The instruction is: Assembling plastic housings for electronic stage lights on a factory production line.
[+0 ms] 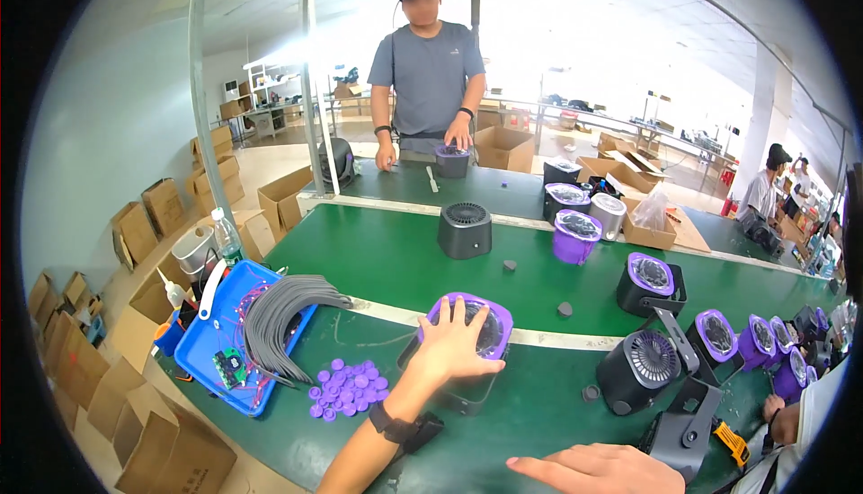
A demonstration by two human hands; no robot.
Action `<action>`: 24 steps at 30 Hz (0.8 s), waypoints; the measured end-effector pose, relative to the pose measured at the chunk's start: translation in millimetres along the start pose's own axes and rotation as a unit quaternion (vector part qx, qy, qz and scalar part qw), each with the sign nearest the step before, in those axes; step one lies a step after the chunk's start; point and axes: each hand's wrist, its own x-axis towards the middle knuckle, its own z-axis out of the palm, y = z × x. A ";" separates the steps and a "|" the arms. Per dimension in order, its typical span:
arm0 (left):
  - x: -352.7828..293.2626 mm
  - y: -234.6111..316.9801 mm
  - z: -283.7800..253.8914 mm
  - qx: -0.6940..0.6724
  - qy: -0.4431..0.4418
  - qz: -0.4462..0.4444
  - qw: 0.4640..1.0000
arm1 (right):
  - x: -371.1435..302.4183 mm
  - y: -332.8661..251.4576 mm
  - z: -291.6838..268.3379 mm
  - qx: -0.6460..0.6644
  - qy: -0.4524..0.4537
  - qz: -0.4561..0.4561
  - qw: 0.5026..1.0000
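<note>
My left hand [454, 346] lies with spread fingers across the top of a fan housing with a purple rim [504, 319]. Its dark lower body is partly hidden under my palm and looks blurred. My right hand [598, 471] is low in the picture, fingers stretched out to the left, touching nothing that I can see. A pile of small purple caps [346, 389] sits left of my left forearm. To the right of my hands stand a black fan with a round grille [640, 368] and a dark bracket [688, 427].
A blue tray [202, 350] at left carries grey strips [279, 328] and a circuit board [229, 366]. On the green belt [378, 251] are a black fan [465, 229] and purple-rimmed units [575, 235]. Across it, a person [427, 80] touches another unit [451, 161]. Yellow-handled tool [731, 443] lies right.
</note>
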 end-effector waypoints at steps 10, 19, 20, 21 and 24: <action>1.4 -4.5 -4.5 -0.001 0.015 0.018 1.000 | 0.7 5.6 -1.4 0.000 -0.002 -0.009 1.000; 28.0 -40.6 14.1 -0.153 0.309 0.014 0.938 | 2.4 0.9 -5.1 0.018 -0.009 0.004 1.000; 29.8 -44.0 15.5 -0.155 0.308 0.014 0.939 | 2.9 0.6 -4.7 0.015 -0.013 0.010 1.000; 34.1 -48.3 14.5 -0.172 0.298 0.011 0.939 | 3.4 0.5 -4.3 0.013 -0.015 0.018 1.000; 37.4 -51.6 12.8 -0.197 0.318 0.012 0.928 | 2.9 -1.6 -4.7 0.007 -0.026 0.027 0.999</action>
